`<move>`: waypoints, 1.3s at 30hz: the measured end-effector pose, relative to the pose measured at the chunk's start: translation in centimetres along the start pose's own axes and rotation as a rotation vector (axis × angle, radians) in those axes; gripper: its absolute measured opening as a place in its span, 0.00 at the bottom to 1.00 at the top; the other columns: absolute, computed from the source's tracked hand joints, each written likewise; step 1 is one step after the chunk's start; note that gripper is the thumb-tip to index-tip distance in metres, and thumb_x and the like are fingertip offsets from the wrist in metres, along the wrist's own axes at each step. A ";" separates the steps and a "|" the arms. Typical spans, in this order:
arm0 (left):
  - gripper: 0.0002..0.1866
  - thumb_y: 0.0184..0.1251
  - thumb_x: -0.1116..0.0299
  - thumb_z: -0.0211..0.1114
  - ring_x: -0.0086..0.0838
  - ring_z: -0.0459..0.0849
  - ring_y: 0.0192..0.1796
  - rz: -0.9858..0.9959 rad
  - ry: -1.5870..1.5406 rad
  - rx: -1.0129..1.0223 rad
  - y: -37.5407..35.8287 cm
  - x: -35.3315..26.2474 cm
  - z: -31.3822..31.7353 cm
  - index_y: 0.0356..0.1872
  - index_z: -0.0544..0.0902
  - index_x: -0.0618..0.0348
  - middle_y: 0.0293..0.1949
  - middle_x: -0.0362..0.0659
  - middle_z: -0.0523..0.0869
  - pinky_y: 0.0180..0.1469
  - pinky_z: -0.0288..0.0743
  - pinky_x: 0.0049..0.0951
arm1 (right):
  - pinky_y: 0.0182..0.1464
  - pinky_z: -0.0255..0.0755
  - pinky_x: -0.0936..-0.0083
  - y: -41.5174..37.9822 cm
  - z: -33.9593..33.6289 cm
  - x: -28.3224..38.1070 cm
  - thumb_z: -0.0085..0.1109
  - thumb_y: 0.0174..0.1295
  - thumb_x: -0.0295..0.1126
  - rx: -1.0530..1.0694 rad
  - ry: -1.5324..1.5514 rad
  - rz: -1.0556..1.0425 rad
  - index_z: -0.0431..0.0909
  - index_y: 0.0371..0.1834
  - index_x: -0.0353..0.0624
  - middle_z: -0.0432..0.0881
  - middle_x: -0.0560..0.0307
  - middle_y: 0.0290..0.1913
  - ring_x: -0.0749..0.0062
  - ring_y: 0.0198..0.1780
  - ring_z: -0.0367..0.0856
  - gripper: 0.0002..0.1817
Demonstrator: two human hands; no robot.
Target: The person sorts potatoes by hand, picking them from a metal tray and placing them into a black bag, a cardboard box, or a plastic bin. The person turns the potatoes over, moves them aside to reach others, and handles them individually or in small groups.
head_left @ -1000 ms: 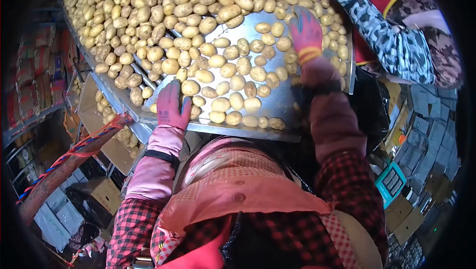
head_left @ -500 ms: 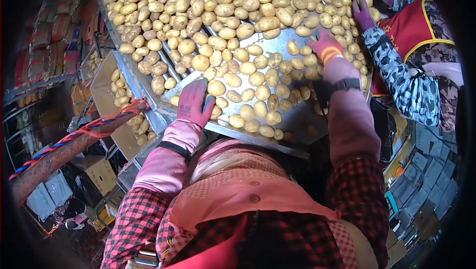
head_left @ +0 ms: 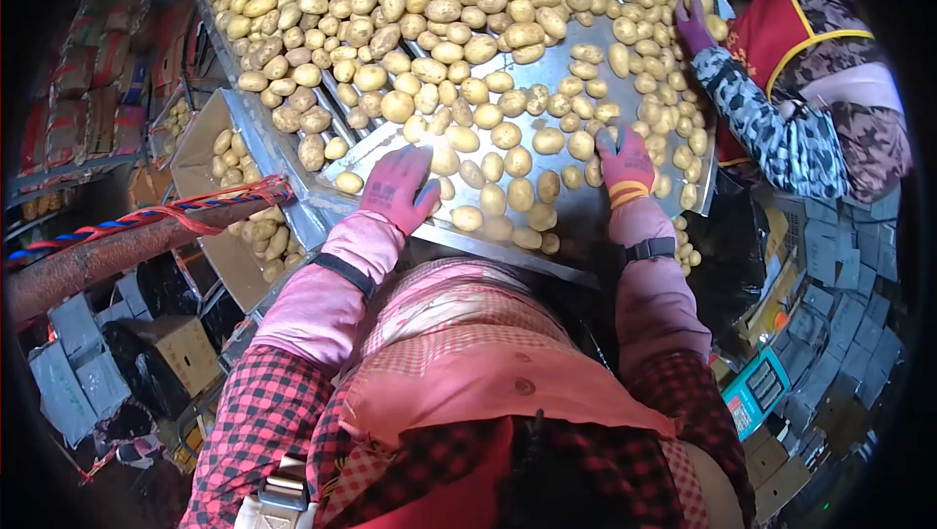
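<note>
Many yellow potatoes (head_left: 493, 199) lie loose on a sloping metal sheet (head_left: 578, 222) in front of me. My left hand (head_left: 398, 185), in a pink glove with grey-blue fingertips, rests at the sheet's near left edge. Its fingers are stretched out and the thumb stands apart, beside several potatoes. On the right side of the sheet is my right hand (head_left: 626, 160), gloved in pink with an orange wristband. Its fingers are spread and reach forward beside potatoes, with none visibly gripped. The undersides of both hands are hidden.
A co-worker's purple-gloved hand (head_left: 694, 27) is by the potatoes at the right edge. On the left stand a cardboard box (head_left: 200, 153) holding potatoes and a rusty pole (head_left: 146, 251) wrapped in rope. A teal sign (head_left: 756, 392) sits low right.
My right hand has drawn back toward me, and potatoes beside it have shifted. The left hand has moved slightly right in view. The co-worker's hands have parted.
</note>
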State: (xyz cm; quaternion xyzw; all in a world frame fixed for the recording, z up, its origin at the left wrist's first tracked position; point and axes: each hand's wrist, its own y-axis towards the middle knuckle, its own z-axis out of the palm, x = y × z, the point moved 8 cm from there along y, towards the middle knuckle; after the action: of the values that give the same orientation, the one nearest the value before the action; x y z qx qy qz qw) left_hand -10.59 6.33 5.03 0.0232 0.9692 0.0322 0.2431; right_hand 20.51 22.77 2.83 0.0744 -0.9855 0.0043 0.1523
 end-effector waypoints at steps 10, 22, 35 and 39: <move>0.29 0.78 0.51 0.49 0.43 0.78 0.60 -0.619 -2.064 0.443 -4.1 -3.7 3.0 0.69 0.66 0.63 0.63 0.54 0.75 0.63 0.72 0.34 | 0.51 0.75 0.60 -5.9 0.7 18.0 0.63 0.56 0.45 0.062 0.433 -0.565 0.77 0.58 0.49 0.81 0.49 0.51 0.52 0.49 0.80 0.26; 0.27 0.74 0.65 0.54 0.38 0.81 0.59 -0.806 -2.062 0.248 -12.1 0.3 3.3 0.71 0.63 0.61 0.57 0.51 0.81 0.58 0.79 0.34 | 0.47 0.77 0.62 -2.8 7.6 21.6 0.62 0.59 0.45 0.396 -0.353 -0.443 0.76 0.57 0.56 0.81 0.57 0.51 0.65 0.51 0.83 0.22; 0.30 0.73 0.42 0.52 0.20 0.72 0.29 -0.922 -1.908 0.486 -10.6 -1.6 3.8 0.66 0.70 0.52 0.38 0.37 0.79 0.33 0.71 0.21 | 0.62 0.69 0.59 -17.3 1.2 12.0 0.64 0.55 0.45 0.289 0.246 -0.649 0.72 0.63 0.47 0.75 0.49 0.60 0.54 0.62 0.73 0.32; 0.29 0.73 0.42 0.53 0.21 0.76 0.26 -0.976 -2.049 0.527 -10.9 -0.7 5.1 0.65 0.74 0.52 0.31 0.36 0.81 0.28 0.72 0.22 | 0.66 0.63 0.56 -17.4 1.6 9.2 0.62 0.57 0.43 0.314 0.084 -0.599 0.72 0.63 0.48 0.72 0.49 0.64 0.51 0.65 0.69 0.30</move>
State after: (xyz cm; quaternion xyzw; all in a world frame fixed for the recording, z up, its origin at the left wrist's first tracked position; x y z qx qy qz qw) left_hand -7.88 -4.31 0.08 -0.2874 0.2017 -0.3011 0.8866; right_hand 13.94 4.22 3.79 0.3828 -0.9001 0.1140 0.1741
